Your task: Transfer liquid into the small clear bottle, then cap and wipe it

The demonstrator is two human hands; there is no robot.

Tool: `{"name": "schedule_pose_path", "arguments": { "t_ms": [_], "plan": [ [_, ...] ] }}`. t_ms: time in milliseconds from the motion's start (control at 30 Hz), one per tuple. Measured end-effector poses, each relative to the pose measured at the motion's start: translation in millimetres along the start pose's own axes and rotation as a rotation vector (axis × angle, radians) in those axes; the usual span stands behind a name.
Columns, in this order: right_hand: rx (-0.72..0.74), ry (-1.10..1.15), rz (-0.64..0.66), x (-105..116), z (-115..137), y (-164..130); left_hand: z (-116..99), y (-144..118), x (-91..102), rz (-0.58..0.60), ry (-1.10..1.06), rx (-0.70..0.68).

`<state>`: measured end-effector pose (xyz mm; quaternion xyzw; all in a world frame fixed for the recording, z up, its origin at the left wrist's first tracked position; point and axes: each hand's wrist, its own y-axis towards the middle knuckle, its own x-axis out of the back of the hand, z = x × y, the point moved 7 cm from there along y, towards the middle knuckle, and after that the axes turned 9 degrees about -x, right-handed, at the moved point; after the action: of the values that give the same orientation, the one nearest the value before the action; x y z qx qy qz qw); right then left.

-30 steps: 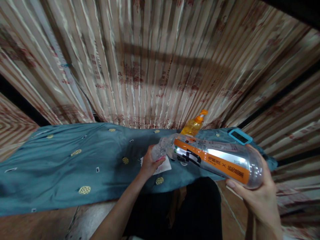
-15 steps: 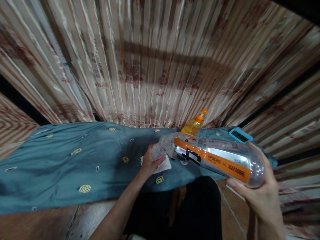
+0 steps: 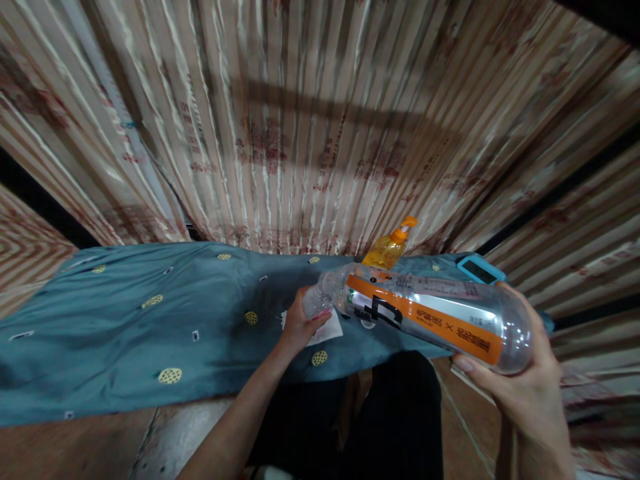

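The right hand (image 3: pixel 520 383) cupped the base of a clear bottle (image 3: pixel 425 317) lying sideways above the teal cloth (image 3: pixel 125 327), its neck toward nine o'clock, where the left hand (image 3: pixel 300 323) closed on it, apparently steadying the cap end.

Orange pump bottle (image 3: pixel 389 248) and blue device (image 3: pixel 480 269) on teal cloth (image 3: pixel 125 327), striped curtain (image 3: pixel 300 120) behind

bottle (image 3: pixel 425 317): clear glossy plastic, shiny orange label; tablecloth (image 3: pixel 150 327): matt teal cloth; curtain (image 3: pixel 300 133): sheeny striped fabric
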<state>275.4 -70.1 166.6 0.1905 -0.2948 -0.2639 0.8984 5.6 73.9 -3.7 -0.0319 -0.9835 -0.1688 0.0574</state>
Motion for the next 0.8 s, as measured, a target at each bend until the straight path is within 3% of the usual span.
{"name": "schedule_pose_path", "arguments": {
  "t_ms": [800],
  "plan": [
    [0.061,0.008,-0.013,3.3,7.4,4.7,-0.6,0.3,1.9,-0.019,0.011,-0.005]
  ]
}}
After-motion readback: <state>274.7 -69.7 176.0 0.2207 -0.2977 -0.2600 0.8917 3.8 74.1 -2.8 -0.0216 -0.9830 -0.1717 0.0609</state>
